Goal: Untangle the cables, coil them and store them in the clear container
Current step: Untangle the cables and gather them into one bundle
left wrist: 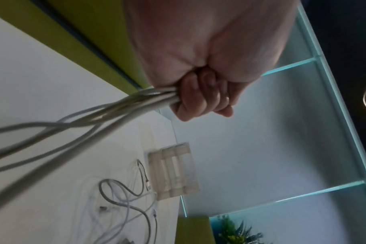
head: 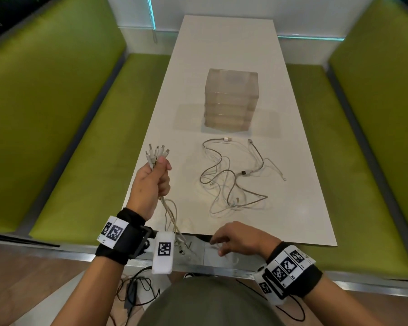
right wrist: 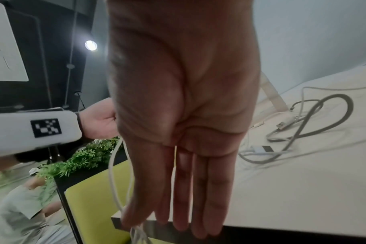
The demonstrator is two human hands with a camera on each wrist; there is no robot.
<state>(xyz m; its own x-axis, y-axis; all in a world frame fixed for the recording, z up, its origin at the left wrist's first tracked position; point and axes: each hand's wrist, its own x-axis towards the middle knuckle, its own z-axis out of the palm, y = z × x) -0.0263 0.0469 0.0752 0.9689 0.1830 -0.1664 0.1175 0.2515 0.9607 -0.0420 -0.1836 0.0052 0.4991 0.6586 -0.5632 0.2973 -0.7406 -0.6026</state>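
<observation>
The left hand (head: 152, 182) is fisted round a bundle of cables (head: 156, 154) near the desk's (head: 222, 43) near-left corner, plugs fanned above the fist, tails trailing over the near edge. The right hand (head: 239, 238), fingers straight and loose, touches those tails just off that edge. A loose tangle (head: 233, 177) lies on the desk just before the clear container (head: 231, 100). This looks like the gathering stage; next, the tails want drawing straight before coiling.

White and grey cables (head: 231, 177); white table (head: 226, 55); green benches (head: 57, 114); black-white checkered wrist tags (head: 164, 248).
</observation>
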